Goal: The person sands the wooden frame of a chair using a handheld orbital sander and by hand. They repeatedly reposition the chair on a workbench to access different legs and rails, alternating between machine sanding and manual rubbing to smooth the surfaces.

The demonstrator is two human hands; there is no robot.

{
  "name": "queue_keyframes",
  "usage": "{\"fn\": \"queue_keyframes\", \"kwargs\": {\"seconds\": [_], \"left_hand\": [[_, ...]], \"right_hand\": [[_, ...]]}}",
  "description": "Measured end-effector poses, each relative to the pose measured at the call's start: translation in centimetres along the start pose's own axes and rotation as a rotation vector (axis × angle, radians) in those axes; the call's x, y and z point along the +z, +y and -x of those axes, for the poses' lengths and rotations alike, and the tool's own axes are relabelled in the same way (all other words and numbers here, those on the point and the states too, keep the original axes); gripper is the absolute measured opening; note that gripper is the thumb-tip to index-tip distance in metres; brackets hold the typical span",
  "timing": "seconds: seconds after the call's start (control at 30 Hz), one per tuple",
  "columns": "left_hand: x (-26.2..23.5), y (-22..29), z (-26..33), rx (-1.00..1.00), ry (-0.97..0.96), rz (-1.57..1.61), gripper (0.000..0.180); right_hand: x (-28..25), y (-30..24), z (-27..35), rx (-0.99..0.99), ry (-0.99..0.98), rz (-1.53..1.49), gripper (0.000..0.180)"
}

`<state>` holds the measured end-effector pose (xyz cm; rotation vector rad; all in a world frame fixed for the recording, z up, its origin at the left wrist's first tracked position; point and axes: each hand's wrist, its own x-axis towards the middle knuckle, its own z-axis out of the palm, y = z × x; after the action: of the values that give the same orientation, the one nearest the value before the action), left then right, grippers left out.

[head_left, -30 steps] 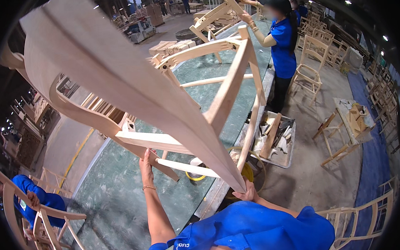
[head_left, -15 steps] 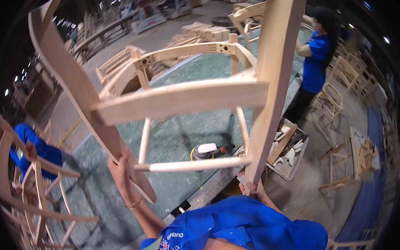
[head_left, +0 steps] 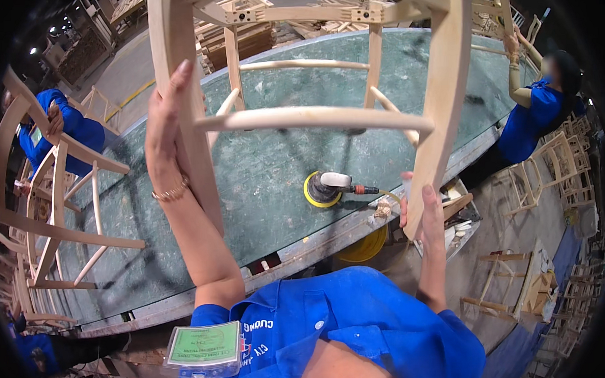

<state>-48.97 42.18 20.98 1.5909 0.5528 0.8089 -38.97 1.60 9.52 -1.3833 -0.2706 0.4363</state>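
Two pale wooden chair legs [head_left: 444, 81] run up-frame through our gripping, curled fingers [head_left: 178, 79], left hand [head_left: 163, 131] upper left, right hand [head_left: 428, 214] lower, centre-right.

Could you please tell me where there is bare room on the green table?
The green table has a bare patch between the held chair's left leg and the sander, and another between the left forearm and the co-worker's chair. It is crowded right of the sander, with hose, pale scraps and the right hand close together.
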Motion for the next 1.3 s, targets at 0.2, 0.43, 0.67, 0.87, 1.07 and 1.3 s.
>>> {"fn": "queue_keyframes", "kwargs": {"seconds": [0.2, 0.43, 0.67, 0.87, 1.07, 1.3], "left_hand": [[1.1, 0.8, -3.8, 0.025, -0.186, -0.070, 0.047], [2.0, 0.7, -8.5, 0.162, -0.232, -0.172, 0.046], [0.7, 0.1, -13.9, 0.001, -0.305, -0.142, 0.050], [2.7, 1.0, -14.4, 0.133, -0.221, -0.164, 0.063], [3.0, 1.7, -14.9, 0.105, -0.205, -0.244, 0.066], [3.4, 2.0, -14.5, 0.082, -0.182, -0.275, 0.062]], "right_hand": [[-0.1, -2.5, -3.2, -0.086, 0.102, 0.156, 0.074], [-0.1, -4.3, -6.1, -0.240, 0.201, 0.276, 0.060], [1.0, -6.1, -8.1, -0.285, 0.224, 0.287, 0.055], [0.8, -7.0, -9.5, -0.326, 0.202, 0.356, 0.057], [0.7, -7.7, -10.1, -0.327, 0.197, 0.363, 0.062], [0.8, -7.8, -10.0, -0.350, 0.205, 0.302, 0.049]]}}
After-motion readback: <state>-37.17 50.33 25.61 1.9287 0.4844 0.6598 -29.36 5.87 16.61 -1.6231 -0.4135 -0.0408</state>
